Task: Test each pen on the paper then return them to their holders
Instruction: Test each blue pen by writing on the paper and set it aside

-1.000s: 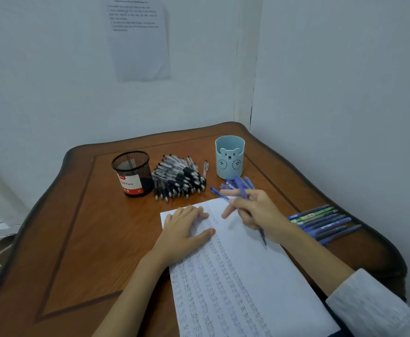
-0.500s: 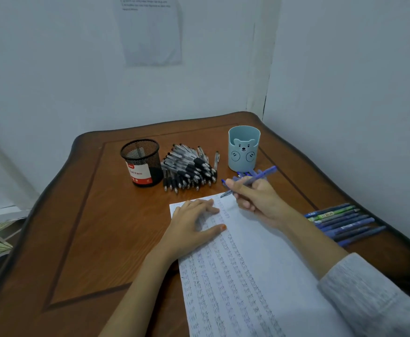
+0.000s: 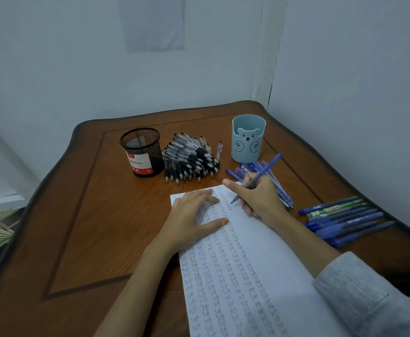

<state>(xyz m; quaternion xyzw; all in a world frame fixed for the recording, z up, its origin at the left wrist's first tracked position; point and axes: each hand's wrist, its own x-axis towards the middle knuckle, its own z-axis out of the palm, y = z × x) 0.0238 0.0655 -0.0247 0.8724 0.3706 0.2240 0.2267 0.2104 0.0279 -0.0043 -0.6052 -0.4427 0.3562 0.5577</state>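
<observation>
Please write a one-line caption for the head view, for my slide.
The right hand holds a blue pen tip-down on the paper while the left hand presses it flat.

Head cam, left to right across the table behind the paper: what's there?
mesh cup → black pens → bear cup → row of blue pens. The blue pile by the bear cup overlaps it, so it is left out.

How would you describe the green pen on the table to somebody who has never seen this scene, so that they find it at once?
Start at the brown wooden table and go to its right edge, where a row of pens lies side by side. The green pen is second from the far end of that row. It is the only light green one; all its neighbours are blue.
</observation>
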